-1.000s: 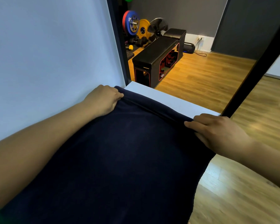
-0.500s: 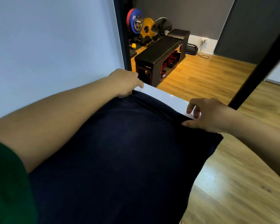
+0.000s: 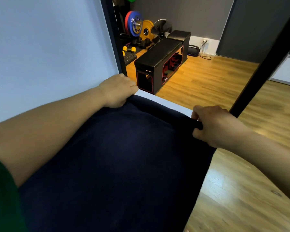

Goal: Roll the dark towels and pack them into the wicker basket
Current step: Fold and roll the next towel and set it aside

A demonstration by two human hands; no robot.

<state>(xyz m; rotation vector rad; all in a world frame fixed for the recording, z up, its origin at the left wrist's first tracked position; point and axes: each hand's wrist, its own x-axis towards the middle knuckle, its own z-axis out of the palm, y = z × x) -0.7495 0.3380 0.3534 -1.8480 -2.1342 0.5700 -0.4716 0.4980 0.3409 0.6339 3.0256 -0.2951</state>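
Towel (image 3: 124,156), dark, likely soft, light and floppy, lies spread over white table (image 3: 166,103) with a roll (image 3: 159,109) along its far edge, left hand (image 3: 119,91) curled round the roll's left end, right hand (image 3: 214,126) gripping its right end, best holds.

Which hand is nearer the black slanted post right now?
Right. The right hand grips the rolled edge of the towel just beside the post; the left hand holds the opposite end, by the wall.

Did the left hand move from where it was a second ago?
Yes. The left hand slid farther away along the dark towel, up to the black post.
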